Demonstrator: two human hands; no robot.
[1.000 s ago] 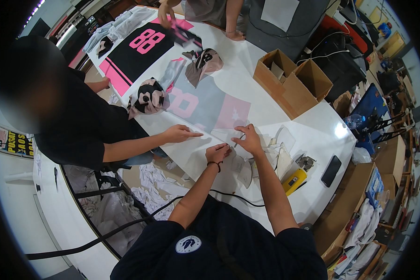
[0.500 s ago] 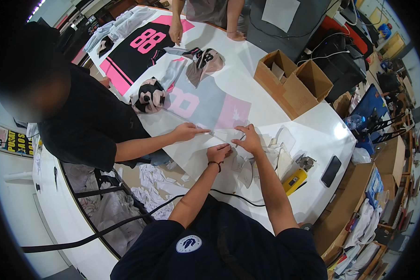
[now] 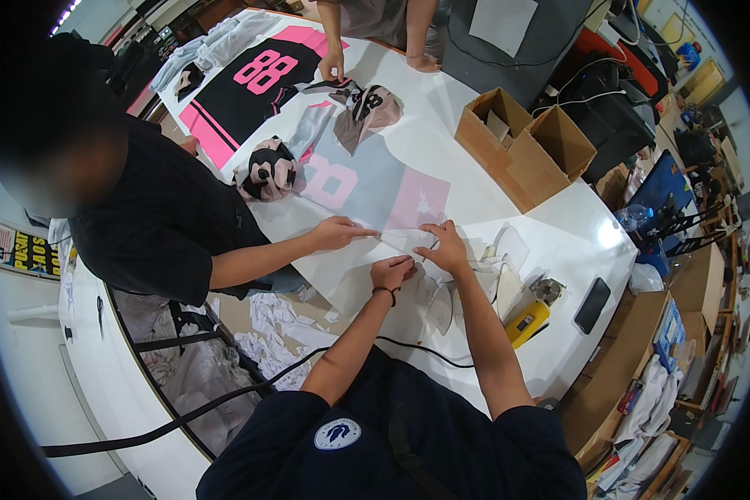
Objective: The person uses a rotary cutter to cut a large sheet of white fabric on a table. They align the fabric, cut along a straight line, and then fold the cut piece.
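Observation:
My left hand (image 3: 392, 272) is curled, with a dark band at the wrist, and pinches the near edge of a grey and pink printed garment (image 3: 375, 179) spread on the white table (image 3: 467, 179). My right hand (image 3: 443, 246) presses flat on the same edge just beside it, fingers pointing left. A co-worker's hand (image 3: 339, 232) in a black sleeve reaches in from the left and holds down the same edge. Thin pale paper pieces (image 3: 442, 304) lie under and beside my hands.
An open cardboard box (image 3: 529, 146) stands at the back right. A yellow tool (image 3: 528, 323) and a dark phone (image 3: 592, 305) lie to my right. A black and pink jersey (image 3: 254, 79) lies far left, where another person's hands (image 3: 333, 65) rest. Crumpled cloths (image 3: 268, 169) sit nearby.
The person at the far end has moved their hand from the crumpled cloth to the jersey's edge. My hands and the co-worker's hand stay on the garment's edge.

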